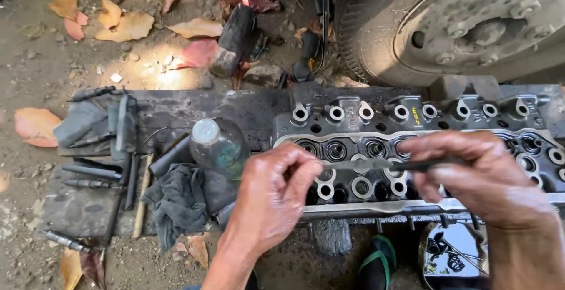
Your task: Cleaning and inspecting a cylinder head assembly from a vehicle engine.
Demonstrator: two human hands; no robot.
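Gripping a thin dark rod-like tool (pixel 388 163) from both ends, the two hands hovered over the cylinder head (pixel 424 143). The right hand (pixel 479 178) was closed around the tool's dark handle end, fingers curled over it. The left hand (pixel 276 193) pinched the paler metal tip between thumb and fingertips. The tool lay roughly level, just above the row of valve seats in the middle of the head; whether its tip touched the metal could not be told, the left fingers hid that spot.

The cylinder head was a long, greasy grey casting with rings of bright metal around its ports, resting on dark wooden planks (pixel 176 113) on the dirt. Just left of it stood a clear plastic bottle (pixel 218 146) with a pale cap, touching a crumpled grey rag (pixel 179 201). Farther left, several dark punches and rods (pixel 94 172) lay on the planks.

Behind the head sat a vehicle wheel (pixel 465 25) with a dusty hub. Dry orange leaves (pixel 118 22) were scattered over the ground. A green-strapped sandal (pixel 376 263) showed at the bottom edge, near a shiny round pan (pixel 453 257) holding small parts.
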